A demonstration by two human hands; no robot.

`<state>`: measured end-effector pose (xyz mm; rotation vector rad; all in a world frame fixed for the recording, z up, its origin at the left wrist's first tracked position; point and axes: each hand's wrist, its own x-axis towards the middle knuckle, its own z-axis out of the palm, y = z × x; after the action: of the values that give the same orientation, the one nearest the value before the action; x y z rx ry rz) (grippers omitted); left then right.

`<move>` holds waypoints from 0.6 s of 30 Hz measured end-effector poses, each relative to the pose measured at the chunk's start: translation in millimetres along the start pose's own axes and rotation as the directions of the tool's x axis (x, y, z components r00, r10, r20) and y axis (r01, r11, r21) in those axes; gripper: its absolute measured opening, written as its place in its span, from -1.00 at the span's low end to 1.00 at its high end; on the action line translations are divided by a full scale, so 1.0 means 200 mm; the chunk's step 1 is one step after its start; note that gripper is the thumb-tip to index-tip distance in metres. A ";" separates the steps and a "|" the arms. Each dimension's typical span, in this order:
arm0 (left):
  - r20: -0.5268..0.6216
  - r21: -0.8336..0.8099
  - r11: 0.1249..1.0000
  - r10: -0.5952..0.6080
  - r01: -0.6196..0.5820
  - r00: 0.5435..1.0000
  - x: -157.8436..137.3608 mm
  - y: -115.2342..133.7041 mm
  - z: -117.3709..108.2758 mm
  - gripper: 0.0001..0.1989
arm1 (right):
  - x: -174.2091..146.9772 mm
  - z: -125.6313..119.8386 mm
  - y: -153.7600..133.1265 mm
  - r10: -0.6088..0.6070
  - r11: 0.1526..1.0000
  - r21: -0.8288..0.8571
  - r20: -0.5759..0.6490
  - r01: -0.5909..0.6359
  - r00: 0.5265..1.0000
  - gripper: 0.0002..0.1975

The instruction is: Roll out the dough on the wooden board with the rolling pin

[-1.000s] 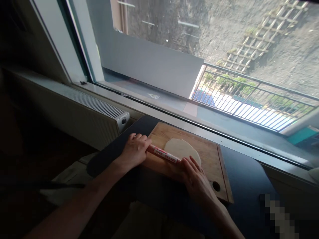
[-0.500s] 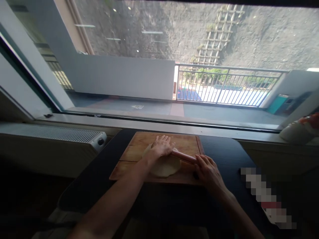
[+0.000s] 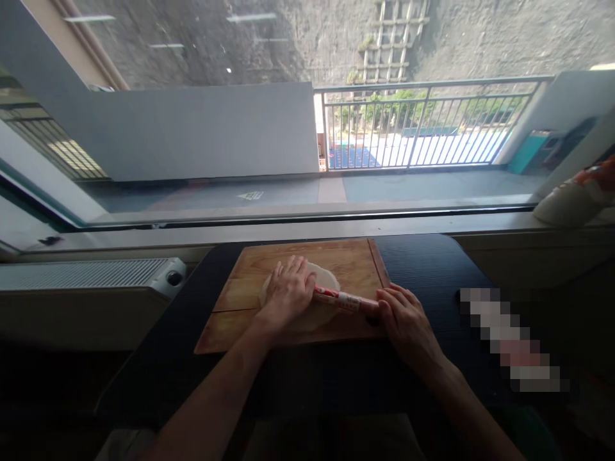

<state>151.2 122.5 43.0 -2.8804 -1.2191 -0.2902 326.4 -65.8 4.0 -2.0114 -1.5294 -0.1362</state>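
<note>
Hands (image 3: pixel 407 320) palm-down on rolling pin (image 3: pixel 346 301), L (image 3: pixel 289 289) fwd

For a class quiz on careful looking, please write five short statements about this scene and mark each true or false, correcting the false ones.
1. The dough is partly covered by the left hand. True.
2. The right hand is at one end of the rolling pin. True.
3. The wooden board lies on a white table. False: the wooden board lies on a dark table.
4. The radiator stands on the right side of the picture. False: the radiator is on the left side.
5. A railing shows beyond the windowsill. True.
</note>
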 end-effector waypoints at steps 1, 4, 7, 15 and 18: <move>0.036 0.000 1.000 -0.022 0.022 0.999 0.10 0.01 0.01 -0.43 | 0.02 0.00 0.00 0.021 1.000 -0.009 -0.004 -0.021 1.000 -0.63; 0.117 -0.009 0.997 -0.069 0.070 0.991 0.24 0.04 0.02 -0.37 | 0.06 0.01 0.00 0.076 0.996 -0.040 -0.029 -0.077 0.997 -0.61; 0.022 0.017 1.000 0.002 -0.003 1.000 0.06 0.03 0.01 -0.40 | 0.05 0.00 0.00 0.080 0.993 -0.082 -0.045 -0.084 0.996 -0.62; -0.066 0.059 0.996 0.076 -0.072 0.995 -0.50 0.01 -0.02 -0.45 | 0.06 -0.02 -0.04 -0.003 0.988 -0.153 0.031 0.008 1.000 -0.61; -0.033 0.051 0.999 -0.001 0.002 0.999 -0.21 0.00 0.00 -0.46 | 0.15 0.01 -0.04 0.070 0.986 -0.156 0.028 -0.065 0.997 -0.62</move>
<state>122.9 92.9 35.4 -2.8203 -1.2052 -0.3001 328.5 -38.7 18.4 -2.1951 -1.5102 -0.2006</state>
